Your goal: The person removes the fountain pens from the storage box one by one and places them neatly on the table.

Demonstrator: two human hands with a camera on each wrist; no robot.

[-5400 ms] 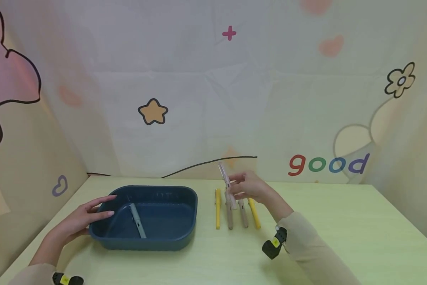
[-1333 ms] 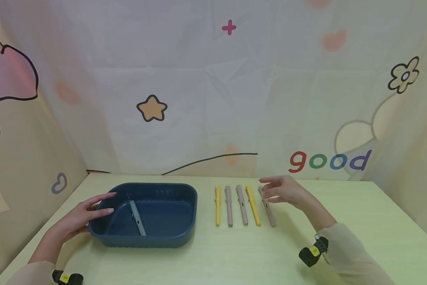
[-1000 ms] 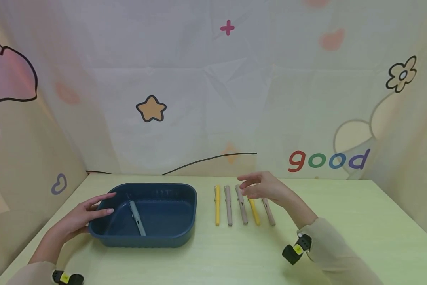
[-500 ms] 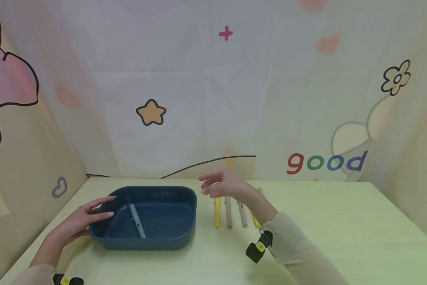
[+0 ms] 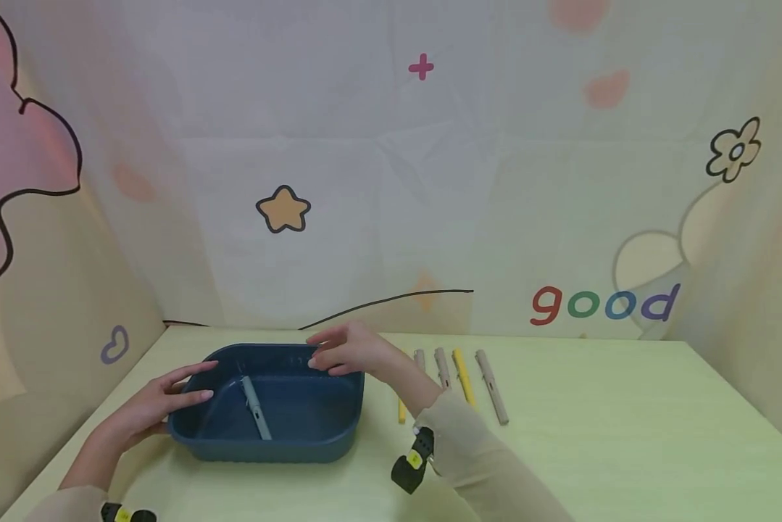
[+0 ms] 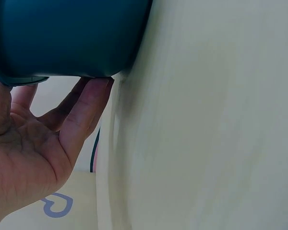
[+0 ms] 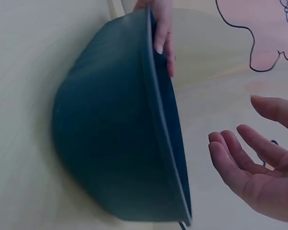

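Observation:
A dark blue plastic basin stands at left on the table. My left hand grips its left side: two digits lie over the rim, while in the left wrist view other fingers press the outer wall. Inside the basin lies one blue-grey pen, slanted. Over the basin's right back rim hovers my right hand, fingers loosely bent with nothing between them. In the right wrist view that hand is apart from the rim.
Right of the basin several pens lie in a row: a yellow pen partly behind my right forearm, grey pens, another yellow pen, and a grey pen at the right end. A printed cloth backdrop rises behind the table.
Earlier the right hand held a pale pen above the row; a grey pen then lay at the row's right end. The emptied right hand has swept left to the basin. Left hand stayed put.

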